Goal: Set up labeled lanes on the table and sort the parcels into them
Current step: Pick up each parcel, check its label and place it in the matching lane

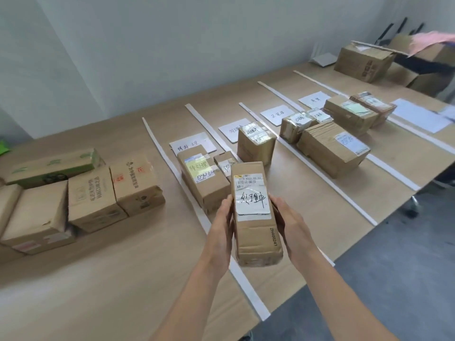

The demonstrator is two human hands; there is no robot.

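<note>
The parcel (254, 215), a stiff taped carton, looks light enough to carry but slick where taped; its long sides suit holding. It hangs above the tabletop (123, 279), clamped between 2 palms: left hand (221, 225) and right hand (288, 222) each a closed grip on it.

Both forearms and hands (248, 225) are bare, with no sleeves showing.
</note>
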